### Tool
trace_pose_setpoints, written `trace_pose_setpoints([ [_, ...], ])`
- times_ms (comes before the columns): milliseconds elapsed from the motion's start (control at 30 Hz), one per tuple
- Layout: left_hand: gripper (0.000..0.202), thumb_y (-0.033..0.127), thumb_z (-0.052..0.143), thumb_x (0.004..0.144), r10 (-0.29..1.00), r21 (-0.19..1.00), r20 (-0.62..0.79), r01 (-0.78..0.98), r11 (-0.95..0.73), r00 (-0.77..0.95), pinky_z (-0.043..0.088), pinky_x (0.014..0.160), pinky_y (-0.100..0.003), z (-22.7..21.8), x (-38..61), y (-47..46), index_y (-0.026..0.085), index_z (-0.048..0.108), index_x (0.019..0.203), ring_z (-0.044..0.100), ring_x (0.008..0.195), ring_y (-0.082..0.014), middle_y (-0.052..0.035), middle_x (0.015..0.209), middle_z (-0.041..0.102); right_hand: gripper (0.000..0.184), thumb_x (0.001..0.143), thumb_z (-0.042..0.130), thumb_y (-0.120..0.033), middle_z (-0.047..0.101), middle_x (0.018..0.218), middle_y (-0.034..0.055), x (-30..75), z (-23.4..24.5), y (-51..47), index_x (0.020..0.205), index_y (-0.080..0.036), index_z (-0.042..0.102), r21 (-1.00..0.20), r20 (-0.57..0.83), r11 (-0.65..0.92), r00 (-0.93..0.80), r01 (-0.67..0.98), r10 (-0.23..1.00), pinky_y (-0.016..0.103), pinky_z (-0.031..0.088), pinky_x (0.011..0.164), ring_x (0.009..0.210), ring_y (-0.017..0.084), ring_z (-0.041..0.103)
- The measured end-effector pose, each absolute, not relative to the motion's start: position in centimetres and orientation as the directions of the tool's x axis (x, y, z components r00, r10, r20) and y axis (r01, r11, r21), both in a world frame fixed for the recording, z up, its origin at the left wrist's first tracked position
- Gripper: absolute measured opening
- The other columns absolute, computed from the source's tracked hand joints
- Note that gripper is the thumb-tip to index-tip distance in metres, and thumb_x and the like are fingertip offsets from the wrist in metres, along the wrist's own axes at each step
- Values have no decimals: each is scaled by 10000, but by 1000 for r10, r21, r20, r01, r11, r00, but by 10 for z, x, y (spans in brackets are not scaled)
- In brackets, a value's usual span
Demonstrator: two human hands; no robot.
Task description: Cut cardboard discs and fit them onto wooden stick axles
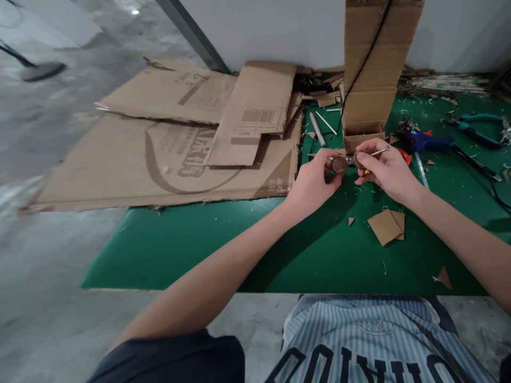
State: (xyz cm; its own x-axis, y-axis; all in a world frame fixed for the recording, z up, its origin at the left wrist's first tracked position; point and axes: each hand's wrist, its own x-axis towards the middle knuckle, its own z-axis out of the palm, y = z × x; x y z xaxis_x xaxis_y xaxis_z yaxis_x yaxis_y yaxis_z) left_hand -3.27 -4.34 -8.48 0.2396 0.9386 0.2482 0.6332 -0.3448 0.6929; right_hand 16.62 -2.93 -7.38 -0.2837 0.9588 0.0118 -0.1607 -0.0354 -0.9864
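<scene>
My left hand [313, 180] is closed on a small round cardboard disc [339, 165], pinched between thumb and fingers with its flat face toward me. Close beside it, my right hand [383, 169] grips another small brown disc [358, 160] that has a thin stick [379, 152] sticking out to the right. The two discs are a short gap apart. Metal and some red and yellow parts show behind the fingers, mostly hidden. Just beyond my hands stands a tall cardboard piece [369, 69] with a black cable hanging over it.
Large flattened cardboard sheets [115, 159] cover the left of the green table [179, 239]. To the right lie a blue glue gun [429, 142] and teal-handled pliers [475, 127]. A white pen-like stick [318, 128] lies behind my left hand; small cardboard squares [385, 226] lie nearer me.
</scene>
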Motion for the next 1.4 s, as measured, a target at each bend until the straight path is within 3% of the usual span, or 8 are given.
trace_pose_setpoints([
  [300,421,136,659,859,936,705,245,616,-351,253,534,728,-262,-84,-32,-44,188,604,1273,709,848,-141,-30,970,768,456,798,800,-607,648,942,8,162,-76,-34,1003,-253,600,-991,136,126,-295,-53,946,302,660,628,787,154,700],
  [567,402,171,594,906,929,724,314,584,-367,195,562,758,-298,-95,-40,-37,205,501,1296,753,880,-172,-51,1004,789,236,886,725,-425,657,1018,40,163,-82,-37,949,-245,585,-947,229,275,-253,164,940,337,620,573,744,168,686],
  [700,438,182,600,903,922,727,338,569,-383,189,566,743,-276,-92,-39,-39,206,480,1323,765,875,-167,-39,982,788,108,905,654,-304,648,1025,55,164,-80,-37,957,-234,591,-811,392,463,-254,359,884,371,593,687,849,197,653],
  [800,519,217,598,926,925,717,333,586,-376,185,566,720,-265,-89,-37,-40,164,454,1421,767,863,-171,-51,952,777,100,909,621,-244,643,1084,64,165,-78,-40,997,-228,575,-702,466,554,-300,448,833,356,549,696,758,155,596],
  [967,441,226,592,937,939,719,314,610,-333,143,586,744,-274,-87,-36,-40,160,534,1369,766,878,-173,-60,975,783,151,970,566,-257,614,1195,99,169,-81,-42,1119,-233,568,-579,464,614,-402,537,789,338,504,650,709,142,557],
  [1100,399,221,581,938,936,740,325,580,-339,133,599,764,-287,-90,-38,-39,188,551,1335,772,909,-178,-75,1060,794,240,1033,498,-328,639,1121,103,170,-82,-40,1238,-235,583,-391,431,612,-451,687,782,317,457,619,852,221,615],
  [1233,405,238,517,979,924,768,345,517,-379,164,614,790,-310,-94,-38,-40,175,516,1379,772,943,-186,-113,1128,784,371,1063,455,-452,691,1067,129,169,-81,-42,1295,-198,593,-226,397,569,-459,791,795,303,367,541,852,248,657],
  [1400,401,255,507,990,922,776,348,500,-385,170,617,812,-334,-95,-36,-41,165,507,1381,770,917,-186,-124,1128,786,451,1070,404,-483,735,1130,191,167,-83,-45,1281,-134,596,-219,416,576,-459,788,785,330,408,564,871,295,716],
])
